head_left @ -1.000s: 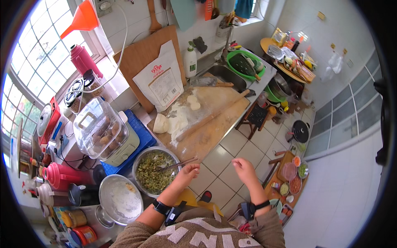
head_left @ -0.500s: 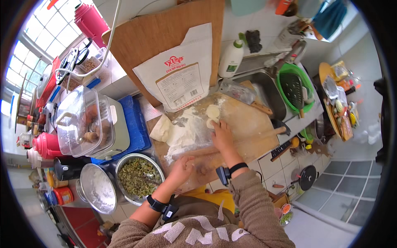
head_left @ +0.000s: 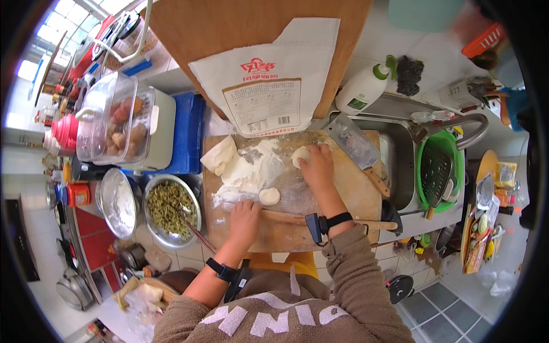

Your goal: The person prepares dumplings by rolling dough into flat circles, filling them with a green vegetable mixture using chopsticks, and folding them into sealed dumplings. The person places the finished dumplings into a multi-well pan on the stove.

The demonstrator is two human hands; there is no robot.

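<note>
I've got the right hand (head_left: 317, 170) at a round dough piece (head_left: 300, 156) on the wooden board (head_left: 344, 191), thumb and fingers bunched against its right side; can't tell if it's actually pinched. Left hand (head_left: 246, 222) has its fingers curled over the rolling pin (head_left: 287, 218) near its left end; I can't confirm a grip. Second dough piece (head_left: 269, 196) sits just right of those fingertips. Dough lump (head_left: 219, 155) at board's upper left, flour (head_left: 251, 166) beside it. Cleaver (head_left: 353, 140) lies upper right, handle toward me.
</note>
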